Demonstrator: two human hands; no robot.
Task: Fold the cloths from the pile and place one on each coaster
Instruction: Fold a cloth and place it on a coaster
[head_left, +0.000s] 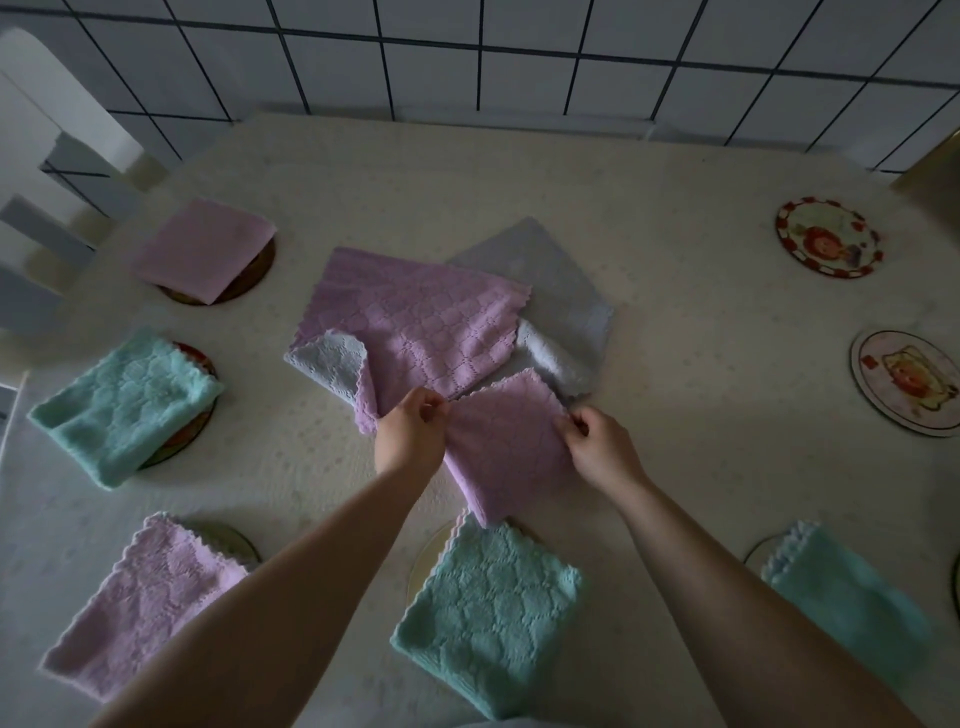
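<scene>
1. the folded lilac textured microfibre cloth is held above the cream tablecloth-covered table, near its front middle, between the pile and the near row of coasters.
2. the left hand pinches the cloth's upper left corner with curled fingers; the right hand pinches its upper right corner the same way.
3. handling judgement: the cloth is light, soft and limp. it sags from any single hold, so take it at two corners or along the folded edge. it is not fragile and not slippery.
4. the pile lies just beyond the hands: an unfolded lilac cloth over pale grey-blue ones.
5. five coasters already carry folded cloths, among them the mint green folded cloth directly below the held one.
6. two round illustrated coasters remain bare at the right: the red-rimmed coaster and the pale pink coaster.
</scene>
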